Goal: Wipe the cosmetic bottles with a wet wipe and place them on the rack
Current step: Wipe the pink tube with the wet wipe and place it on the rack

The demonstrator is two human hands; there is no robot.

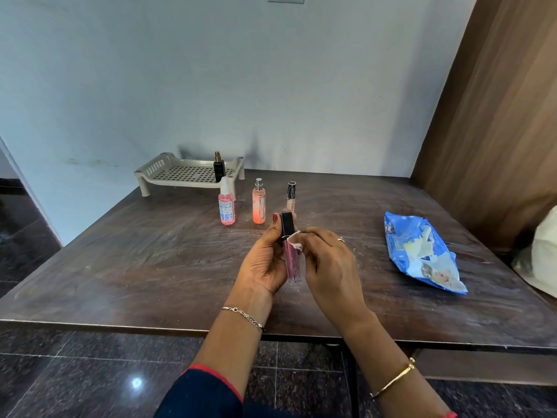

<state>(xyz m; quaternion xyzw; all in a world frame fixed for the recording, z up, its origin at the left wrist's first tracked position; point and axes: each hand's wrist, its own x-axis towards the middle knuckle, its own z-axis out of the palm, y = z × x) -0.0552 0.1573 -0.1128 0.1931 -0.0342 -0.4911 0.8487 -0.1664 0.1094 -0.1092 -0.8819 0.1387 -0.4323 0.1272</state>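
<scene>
My left hand (265, 260) grips a pink lip-gloss tube (291, 260) with a black cap, held upright above the table. My right hand (328, 260) pinches a small white wet wipe (294, 240) against the tube just below the cap. Behind the hands stand a pink spray bottle (226, 206), an orange spray bottle (259, 203) and a beige tube with a black cap (291, 197). The beige slotted rack (184, 175) sits at the back left with a small black bottle (219, 168) standing on its right side.
A blue wet-wipe pack (422, 254) lies on the right of the dark wooden table (150, 251). A wooden panel (497, 116) rises along the right edge, with a white bag (545, 251) beside it. The wall is close behind the rack.
</scene>
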